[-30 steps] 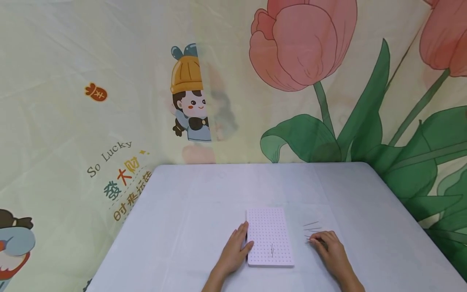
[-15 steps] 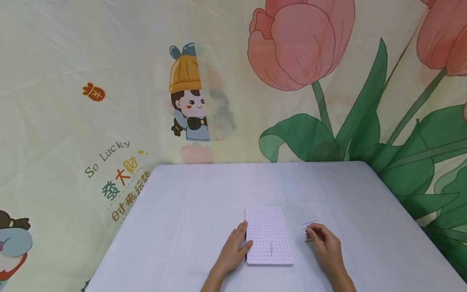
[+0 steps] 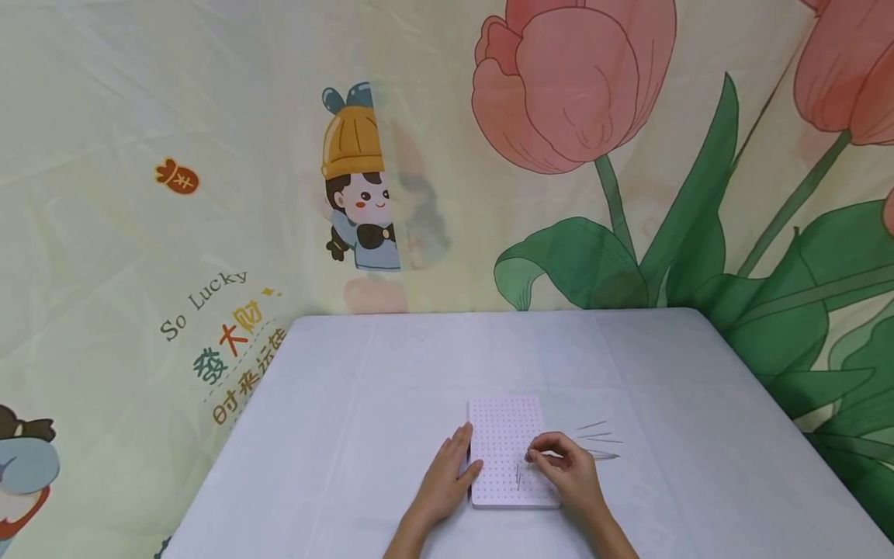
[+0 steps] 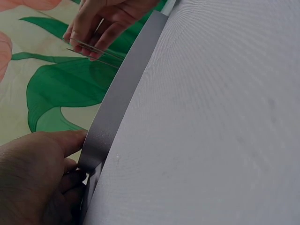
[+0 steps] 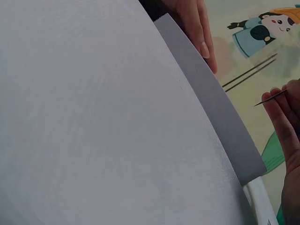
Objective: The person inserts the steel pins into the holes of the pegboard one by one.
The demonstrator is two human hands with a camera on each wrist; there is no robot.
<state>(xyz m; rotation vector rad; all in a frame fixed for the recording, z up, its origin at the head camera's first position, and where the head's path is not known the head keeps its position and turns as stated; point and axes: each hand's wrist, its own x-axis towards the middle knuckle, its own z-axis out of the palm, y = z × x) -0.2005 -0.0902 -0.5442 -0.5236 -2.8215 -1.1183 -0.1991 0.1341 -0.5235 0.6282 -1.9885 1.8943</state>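
1. Board first: the white perforated board (image 3: 503,427) lies flat on the counter (image 3: 391,373), right of the middle and toward the near side, its short end facing the person.
2. Along its left edge, the left hand (image 3: 447,477) lies with straight fingers against the side, thumb spread away and reaching the rim.
3. Over on the right, the right hand (image 3: 569,470) hovers above the board's right half, thumb and fingertips pinching a thin metal pin (image 5: 262,102), its tip in the air above the surface!
4. Just beside that pinch, two standing pins (image 5: 251,70) rise close together from the board's near half.
5. Beyond the right edge, loose pins (image 3: 604,441) lie fanned on the counter, a strip of white between them and the board, the right hand reaching across in front.
6. Room to move: the counter runs well past the board to left, right and far side, its far corners rounded, its side edges slanting outward toward the person.
7. Faint creases cross the white surface, and right behind the far edge hangs a printed cloth (image 3: 433,101): pink tulips (image 3: 573,85), a cartoon figure (image 3: 359,210) in a yellow hat, and slanted lettering at left.
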